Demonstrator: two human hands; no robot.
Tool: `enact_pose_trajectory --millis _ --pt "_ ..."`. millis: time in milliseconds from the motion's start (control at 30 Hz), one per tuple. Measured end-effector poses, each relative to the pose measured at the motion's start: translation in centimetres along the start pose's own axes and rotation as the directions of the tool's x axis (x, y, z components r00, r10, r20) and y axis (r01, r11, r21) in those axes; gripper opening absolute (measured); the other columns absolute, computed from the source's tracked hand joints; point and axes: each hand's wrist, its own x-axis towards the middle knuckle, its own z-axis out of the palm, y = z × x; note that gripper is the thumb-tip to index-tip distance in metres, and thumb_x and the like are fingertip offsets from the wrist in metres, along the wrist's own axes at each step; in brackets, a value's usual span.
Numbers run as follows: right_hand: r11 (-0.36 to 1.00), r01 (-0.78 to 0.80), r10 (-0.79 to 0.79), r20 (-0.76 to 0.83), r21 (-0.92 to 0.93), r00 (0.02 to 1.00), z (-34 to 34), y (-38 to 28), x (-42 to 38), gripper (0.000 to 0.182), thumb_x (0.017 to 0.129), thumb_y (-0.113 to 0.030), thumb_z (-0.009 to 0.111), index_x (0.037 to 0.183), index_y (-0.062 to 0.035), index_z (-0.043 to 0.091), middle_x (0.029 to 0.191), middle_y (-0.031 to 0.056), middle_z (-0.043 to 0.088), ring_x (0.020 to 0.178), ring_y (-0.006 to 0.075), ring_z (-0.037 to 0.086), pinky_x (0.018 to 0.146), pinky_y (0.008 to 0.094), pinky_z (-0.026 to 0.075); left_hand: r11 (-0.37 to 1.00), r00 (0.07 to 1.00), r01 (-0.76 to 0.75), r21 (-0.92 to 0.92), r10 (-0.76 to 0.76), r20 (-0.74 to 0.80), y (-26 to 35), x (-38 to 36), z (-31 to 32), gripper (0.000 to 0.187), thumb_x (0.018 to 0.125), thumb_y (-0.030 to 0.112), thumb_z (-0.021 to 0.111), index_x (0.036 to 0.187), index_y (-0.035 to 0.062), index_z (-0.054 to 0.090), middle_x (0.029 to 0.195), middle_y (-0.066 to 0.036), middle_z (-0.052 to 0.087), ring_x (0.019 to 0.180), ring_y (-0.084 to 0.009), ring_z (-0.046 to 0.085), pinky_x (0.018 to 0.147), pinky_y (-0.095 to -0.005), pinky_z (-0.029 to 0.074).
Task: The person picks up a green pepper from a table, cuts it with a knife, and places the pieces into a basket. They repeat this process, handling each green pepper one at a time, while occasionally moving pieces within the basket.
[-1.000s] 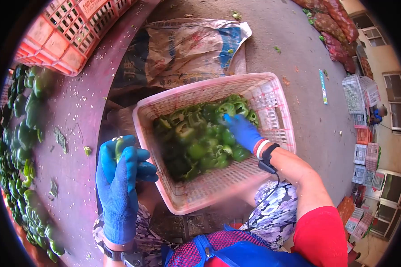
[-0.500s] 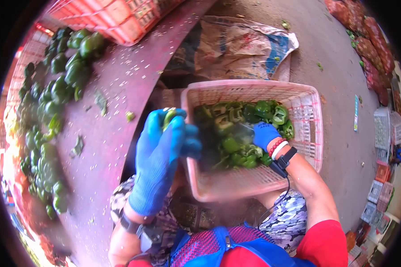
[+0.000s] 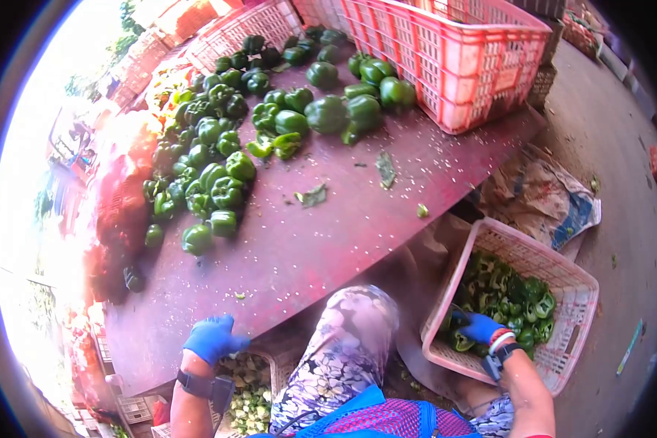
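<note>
My left hand (image 3: 213, 337), in a blue glove, is curled at the near edge of the dark red table (image 3: 321, 241), just above a low crate of pale pepper scraps (image 3: 250, 390). Its palm is turned away, so I cannot see anything in it. My right hand (image 3: 480, 326), also blue-gloved, is down inside the pink basket (image 3: 580, 321), with its fingers bent among cut green peppers (image 3: 515, 296). Whether it grips one is unclear. My floral-trousered knee (image 3: 350, 336) sits between the two hands.
Whole green peppers (image 3: 219, 175) lie heaped over the left and far side of the table. A large red crate (image 3: 452, 58) stands at its far right. A crumpled sack (image 3: 555, 201) lies on the ground behind the basket. Pepper scraps (image 3: 312, 196) dot the tabletop.
The view swung up and left onto the table. My left hand dropped from beside the basket to the table's near edge, and its pepper piece is out of sight. My right hand stayed in the basket.
</note>
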Motion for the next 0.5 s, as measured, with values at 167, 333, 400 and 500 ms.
enact_pose_trajectory --millis 167,333,400,500 --pt "0.907 -0.172 0.093 -0.215 -0.384 0.972 -7.2 -2.9 -5.0 0.053 0.086 -0.026 0.059 0.137 -0.0155 0.057 0.114 0.0277 0.066 0.103 0.0438 0.065 0.092 0.0493 0.052 0.845 0.865 -0.361 -0.396 0.144 -0.481 1.3 17.2 -1.5 0.058 0.087 0.039 0.071 0.127 -0.0009 0.056 0.121 -0.021 0.064 0.113 -0.0373 0.062 0.097 -0.0415 0.049" --pt "0.914 -0.338 0.395 -0.299 0.226 0.869 -10.2 -8.4 -11.8 0.043 0.091 -0.018 0.062 0.133 -0.0088 0.060 0.093 0.0131 0.069 0.074 0.0204 0.068 0.068 0.0346 0.055 0.981 0.669 -0.148 -0.122 0.008 -0.743 2.2 35.3 -7.7 0.101 0.074 0.058 0.079 0.145 -0.0039 0.040 0.145 -0.031 0.045 0.135 -0.0447 0.043 0.114 -0.0461 0.035" --pt "0.891 -0.278 0.401 -0.335 0.359 0.853 -9.8 -6.4 -13.5 0.041 0.092 -0.013 0.060 0.132 -0.0081 0.061 0.088 0.0064 0.065 0.069 0.0126 0.061 0.063 0.0294 0.052 0.964 0.834 -0.101 -0.245 -0.052 -0.550 3.2 37.6 -11.2 0.107 0.069 0.060 0.082 0.148 0.0014 0.038 0.147 -0.031 0.041 0.141 -0.0440 0.036 0.115 -0.0468 0.034" --pt "0.850 -0.246 0.430 -0.343 0.466 0.835 -8.5 -5.7 -14.7 0.040 0.092 -0.009 0.059 0.132 -0.0073 0.060 0.085 0.0023 0.062 0.066 0.0105 0.059 0.060 0.0281 0.051 0.933 0.915 -0.169 -0.317 0.029 -0.402 3.6 41.1 -12.0 0.097 0.068 0.063 0.080 0.139 0.0058 0.048 0.131 -0.027 0.058 0.121 -0.0426 0.058 0.100 -0.0477 0.047"
